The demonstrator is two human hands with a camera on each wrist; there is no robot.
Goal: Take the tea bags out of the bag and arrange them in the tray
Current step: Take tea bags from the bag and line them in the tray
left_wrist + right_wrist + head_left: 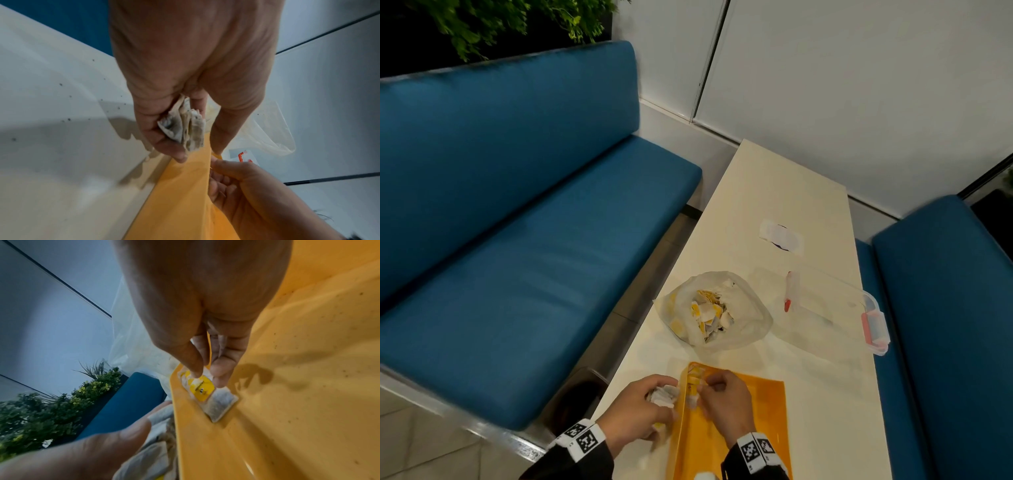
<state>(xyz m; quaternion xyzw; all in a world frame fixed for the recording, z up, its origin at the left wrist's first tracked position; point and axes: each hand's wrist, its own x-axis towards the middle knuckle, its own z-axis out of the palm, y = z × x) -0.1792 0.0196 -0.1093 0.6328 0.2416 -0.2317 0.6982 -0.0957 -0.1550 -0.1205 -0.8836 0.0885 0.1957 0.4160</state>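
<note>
An orange tray (pixel 750 407) lies at the near edge of the cream table (pixel 791 192). My left hand (pixel 643 407) grips a bunch of tea bags (pixel 185 129) just left of the tray's rim. My right hand (pixel 722 401) is inside the tray's far left corner and pinches a tea bag (pixel 218 404) with a yellow tag (pixel 202 387), which lies against the tray wall (pixel 185 426). Beyond the tray stands a clear plastic bag (pixel 714 308) with many more tea bags in it.
A clear lidded box with red clips (pixel 835 308) stands right of the plastic bag, and a small white packet (pixel 780 236) lies farther back. Blue benches (pixel 524 219) flank the table on both sides. A white wall is behind.
</note>
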